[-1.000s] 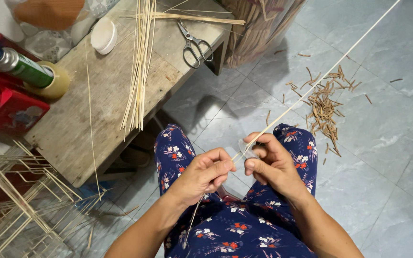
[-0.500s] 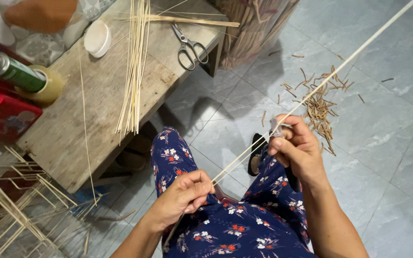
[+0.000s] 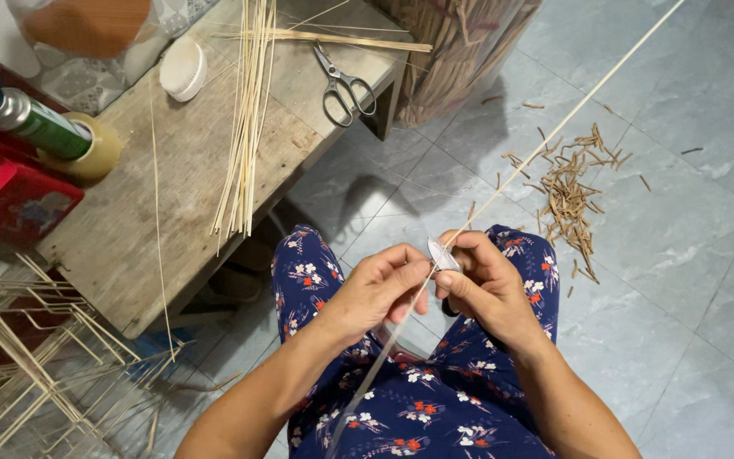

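Both hands grip tight: left hand (image 3: pixel 380 289) pinches the bamboo strip (image 3: pixel 554 119), right hand (image 3: pixel 486 285) holds a small blade (image 3: pixel 442 253) (best kept shallow, strip taut).

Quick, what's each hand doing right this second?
Left hand: closed, pinching the thin bamboo strip.
Right hand: closed on a small blade against the strip.

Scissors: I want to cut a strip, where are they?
In the head view, the scissors lie on the wooden bench, upper middle, just right of the bundle of thin sticks.
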